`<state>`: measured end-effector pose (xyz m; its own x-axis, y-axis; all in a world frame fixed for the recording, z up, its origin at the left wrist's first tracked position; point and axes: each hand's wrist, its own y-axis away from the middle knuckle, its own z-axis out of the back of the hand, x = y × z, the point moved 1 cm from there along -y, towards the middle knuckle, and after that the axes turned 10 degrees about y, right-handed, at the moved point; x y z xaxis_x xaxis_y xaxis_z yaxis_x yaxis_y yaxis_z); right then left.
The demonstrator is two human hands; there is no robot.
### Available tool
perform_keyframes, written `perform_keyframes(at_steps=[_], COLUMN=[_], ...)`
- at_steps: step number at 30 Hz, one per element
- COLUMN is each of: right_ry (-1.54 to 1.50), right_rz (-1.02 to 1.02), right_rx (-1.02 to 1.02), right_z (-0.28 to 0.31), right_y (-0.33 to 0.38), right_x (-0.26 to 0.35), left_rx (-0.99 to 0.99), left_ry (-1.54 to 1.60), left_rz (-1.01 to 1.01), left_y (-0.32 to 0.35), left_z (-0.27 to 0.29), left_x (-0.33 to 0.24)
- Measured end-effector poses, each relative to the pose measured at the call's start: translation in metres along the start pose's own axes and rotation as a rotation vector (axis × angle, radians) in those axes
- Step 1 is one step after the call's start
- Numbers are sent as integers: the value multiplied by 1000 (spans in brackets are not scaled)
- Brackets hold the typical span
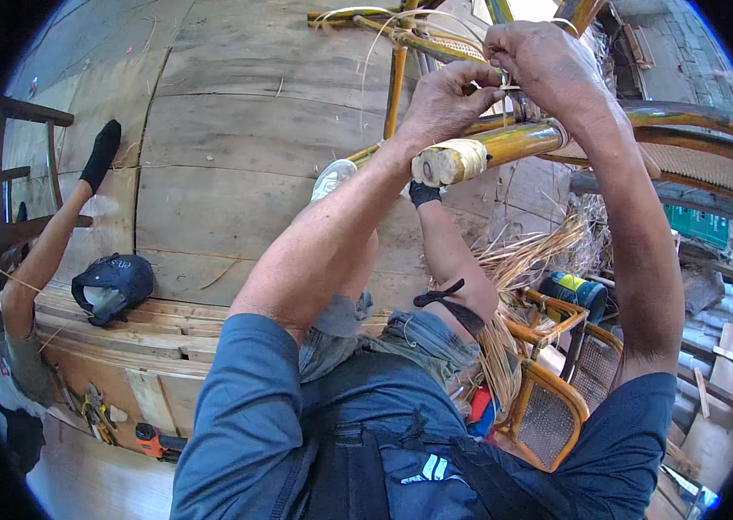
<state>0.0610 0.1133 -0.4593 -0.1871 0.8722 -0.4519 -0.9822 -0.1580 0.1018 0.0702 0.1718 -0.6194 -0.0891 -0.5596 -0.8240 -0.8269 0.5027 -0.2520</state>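
My left hand pinches a thin pale cane strip between thumb and fingertips. Close above it, my right hand is closed, its fingertips on the same strip at a joint of a yellow-brown pole chair frame. Loops of strip arch away to the left of the joint. Below my hands, one thick pole ends toward me, its tip bound with a pale wrapping. My left wrist passes just beside that end. The exact crossing of the strip is partly hidden by my fingers.
Loose cane strips lie in a heap beside my right leg, near a small woven-panel chair and a dark bucket. Left are a dark cap on stacked boards, pliers, an orange-black power tool and another person's leg.
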Motion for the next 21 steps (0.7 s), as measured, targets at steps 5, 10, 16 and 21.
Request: perform_keyframes(at_steps=[5,10,16,21], right_ry=[25,-111,0,7], right_rz=[-57,63,-75,-55], right_rx=[33,-94,13,51], right_z=[-2,1,9,5], right_y=[0,5,6,9], right_x=[0,-6,4,8], left_rx=[-4,32,160,204], left_ry=[-236,-473,-629,-535], left_rz=[-91,-390,-443,-348], left_y=[0,-3,-2,5], left_z=[3,5,7,7], left_x=[-6,-17,-20,-21])
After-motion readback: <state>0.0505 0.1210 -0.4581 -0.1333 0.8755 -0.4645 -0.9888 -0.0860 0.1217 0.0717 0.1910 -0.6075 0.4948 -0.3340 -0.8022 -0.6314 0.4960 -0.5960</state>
